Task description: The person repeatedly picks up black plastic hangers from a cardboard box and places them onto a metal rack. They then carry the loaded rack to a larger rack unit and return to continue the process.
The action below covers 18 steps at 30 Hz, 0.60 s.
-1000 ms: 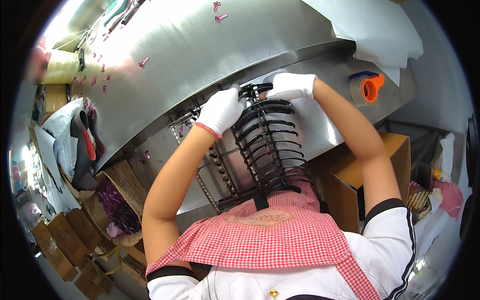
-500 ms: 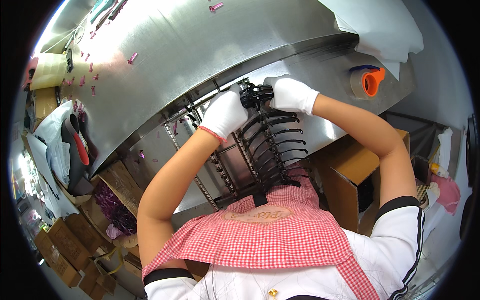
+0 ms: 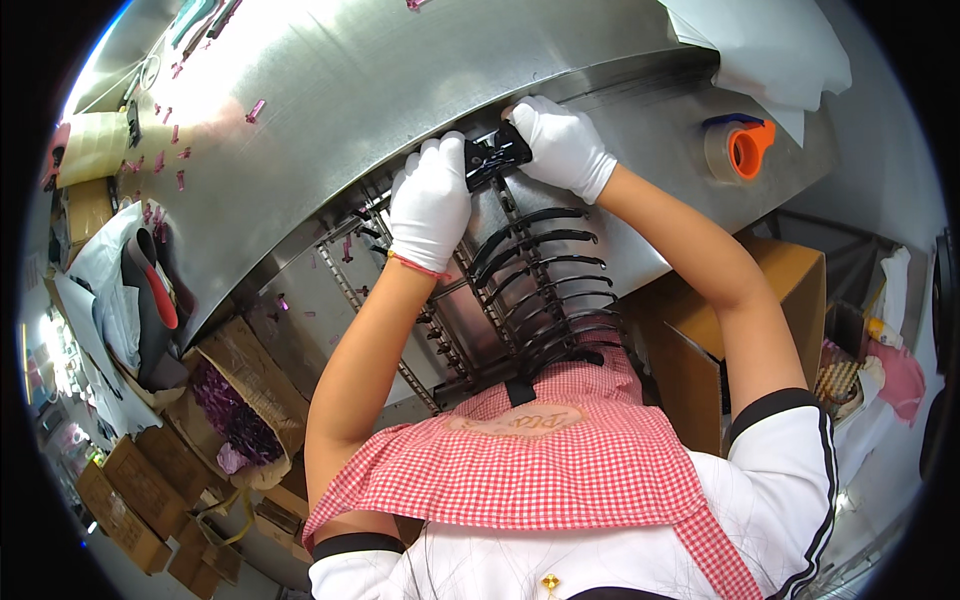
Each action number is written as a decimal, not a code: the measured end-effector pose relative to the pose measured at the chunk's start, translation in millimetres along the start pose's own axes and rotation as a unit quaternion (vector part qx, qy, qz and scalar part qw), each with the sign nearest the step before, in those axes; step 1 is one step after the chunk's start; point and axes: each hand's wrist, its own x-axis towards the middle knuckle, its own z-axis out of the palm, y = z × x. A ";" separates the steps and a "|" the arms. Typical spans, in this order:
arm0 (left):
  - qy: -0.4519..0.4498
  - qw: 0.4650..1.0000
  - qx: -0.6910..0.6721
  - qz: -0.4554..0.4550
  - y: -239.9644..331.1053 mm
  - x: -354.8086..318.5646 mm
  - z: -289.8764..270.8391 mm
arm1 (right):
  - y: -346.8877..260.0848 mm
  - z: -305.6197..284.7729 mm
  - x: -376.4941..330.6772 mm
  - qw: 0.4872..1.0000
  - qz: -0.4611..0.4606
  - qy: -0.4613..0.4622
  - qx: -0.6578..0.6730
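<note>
"Where's the blk pc (image 3: 497, 157)?"
"Btwn the fingers: L hand (image 3: 432, 200) grips one end, R hand (image 3: 562, 148) the other. Curved blk bars (image 3: 570, 235) on the rack (image 3: 509, 203) sit just below the fingers."
"Boxes?"
"L carton (image 3: 270, 365), well below-left of L fingers, open w/ shiny purple stuff (image 3: 228, 405). R carton (image 3: 785, 285), below-right of R fingers; contents can't be made out."
"Edges, room?"
"Bench lip (image 3: 620, 70) near the fingertips; steel top (image 3: 400, 60) runs on beyond. L fingertips mostly hidden."
</note>
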 end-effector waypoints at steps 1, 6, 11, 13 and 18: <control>-0.033 0.998 -0.050 -0.032 1.5 3.2 -3.9 | -3.1 -4.7 5.4 0.995 0.033 -0.090 0.009; -0.373 0.836 -0.350 -0.198 -3.2 24.7 -43.6 | -4.5 -60.4 39.6 0.736 0.262 -0.557 0.282; -0.496 0.733 -0.428 -0.182 -10.8 44.8 -61.5 | 1.0 -76.3 49.5 0.688 0.264 -0.590 0.329; -0.425 0.837 -0.321 -0.126 -2.8 38.5 -57.9 | -3.7 -67.2 41.6 0.762 0.185 -0.564 0.260; -0.467 0.837 -0.253 -0.136 20.8 2.8 -45.0 | -16.3 -68.4 6.9 0.763 0.167 -0.594 0.195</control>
